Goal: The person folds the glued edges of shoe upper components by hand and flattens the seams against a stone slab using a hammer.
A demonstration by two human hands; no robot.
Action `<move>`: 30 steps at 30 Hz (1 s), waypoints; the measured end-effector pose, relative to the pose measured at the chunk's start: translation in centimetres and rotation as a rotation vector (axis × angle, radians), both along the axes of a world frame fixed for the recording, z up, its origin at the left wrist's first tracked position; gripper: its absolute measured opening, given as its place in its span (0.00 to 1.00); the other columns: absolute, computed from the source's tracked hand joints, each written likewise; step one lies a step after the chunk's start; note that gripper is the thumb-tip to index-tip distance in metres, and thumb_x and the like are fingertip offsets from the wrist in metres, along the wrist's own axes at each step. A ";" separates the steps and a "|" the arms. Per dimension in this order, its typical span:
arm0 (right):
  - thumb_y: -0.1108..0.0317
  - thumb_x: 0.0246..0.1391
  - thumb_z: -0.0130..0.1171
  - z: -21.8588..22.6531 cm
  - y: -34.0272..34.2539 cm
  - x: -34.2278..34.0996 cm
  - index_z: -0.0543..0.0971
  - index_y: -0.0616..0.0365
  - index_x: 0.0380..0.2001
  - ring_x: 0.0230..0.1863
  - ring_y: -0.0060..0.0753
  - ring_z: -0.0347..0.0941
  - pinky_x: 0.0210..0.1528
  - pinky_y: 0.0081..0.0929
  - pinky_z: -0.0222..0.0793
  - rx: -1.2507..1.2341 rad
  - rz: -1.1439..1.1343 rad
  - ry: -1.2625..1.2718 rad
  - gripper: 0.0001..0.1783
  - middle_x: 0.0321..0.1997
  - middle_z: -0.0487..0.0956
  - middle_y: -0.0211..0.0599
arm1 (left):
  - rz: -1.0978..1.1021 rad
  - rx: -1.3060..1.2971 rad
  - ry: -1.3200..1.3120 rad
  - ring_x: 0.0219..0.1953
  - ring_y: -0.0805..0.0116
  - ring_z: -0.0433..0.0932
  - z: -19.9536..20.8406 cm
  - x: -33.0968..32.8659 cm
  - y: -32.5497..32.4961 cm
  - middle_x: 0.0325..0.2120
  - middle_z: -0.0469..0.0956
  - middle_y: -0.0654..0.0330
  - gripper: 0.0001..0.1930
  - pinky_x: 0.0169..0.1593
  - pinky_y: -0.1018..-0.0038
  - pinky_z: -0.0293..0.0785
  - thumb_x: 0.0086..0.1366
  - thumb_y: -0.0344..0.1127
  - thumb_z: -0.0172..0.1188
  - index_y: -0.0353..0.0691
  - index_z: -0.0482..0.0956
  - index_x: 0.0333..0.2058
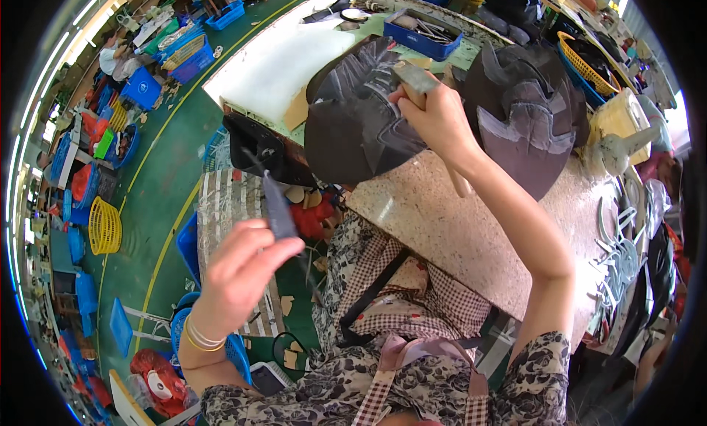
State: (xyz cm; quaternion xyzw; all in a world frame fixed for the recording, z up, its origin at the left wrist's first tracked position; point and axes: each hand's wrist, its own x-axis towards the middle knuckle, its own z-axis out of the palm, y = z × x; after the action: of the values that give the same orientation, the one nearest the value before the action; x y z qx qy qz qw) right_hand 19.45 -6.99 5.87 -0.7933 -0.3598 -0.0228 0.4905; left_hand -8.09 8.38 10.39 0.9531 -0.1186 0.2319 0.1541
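My right hand (438, 120) is closed round a hammer, whose worn block-like head (414, 78) shows beyond my thumb. The end of its pale wooden handle (461, 184) sticks out below the hand. Beneath it, on the bench, spreads a pile of dark sheet pieces (346, 142) with greyish curved parts on top. A second dark pile (529, 128) of similar curved pieces lies to its right. My left hand (239, 271) is raised left of the bench, pinching a thin, dark, pointed piece (278, 209) between thumb and fingers. That piece is held apart from the piles.
The speckled bench top (442, 227) bears a blue tray of tools (422, 36) at the back. On its right stand a yellowish container (618, 120) and a pale green rack (618, 256). A slatted stand (236, 212) is at the left, and a yellow basket (105, 226) sits on the floor.
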 end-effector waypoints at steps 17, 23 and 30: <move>0.70 0.57 0.57 1.2 -25.7 -13.3 0.78 0.63 0.38 0.18 0.19 0.64 0.21 0.21 0.62 -0.254 -0.376 0.239 0.08 0.21 0.73 0.32 | -0.718 -0.480 0.786 0.27 0.72 0.77 -6.4 19.6 -13.6 0.26 0.80 0.60 0.08 0.33 0.77 0.71 0.52 0.29 0.66 0.35 0.80 0.32; 0.70 0.53 0.59 1.1 -27.3 -15.4 0.73 0.59 0.44 0.29 0.33 0.78 0.28 0.28 0.73 -0.332 -0.032 0.137 0.15 0.35 0.80 0.34 | -0.811 -0.270 0.541 0.31 0.61 0.75 -8.2 20.1 -14.4 0.27 0.77 0.57 0.09 0.35 0.71 0.71 0.52 0.30 0.65 0.35 0.79 0.32; 0.72 0.42 0.58 0.3 -25.5 -14.6 0.69 0.56 0.53 0.21 0.31 0.72 0.17 0.24 0.66 -0.602 0.163 0.082 0.30 0.31 0.70 0.35 | -0.833 -0.312 0.572 0.32 0.58 0.75 -8.3 20.2 -14.3 0.28 0.74 0.56 0.09 0.36 0.67 0.71 0.52 0.29 0.64 0.34 0.78 0.32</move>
State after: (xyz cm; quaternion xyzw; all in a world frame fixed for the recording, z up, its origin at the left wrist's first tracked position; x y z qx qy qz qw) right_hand 4.89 -32.54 6.16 -0.8717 -0.3928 0.1564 0.2477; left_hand 12.14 -5.94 2.10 0.8162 -0.4046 -0.1033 0.3993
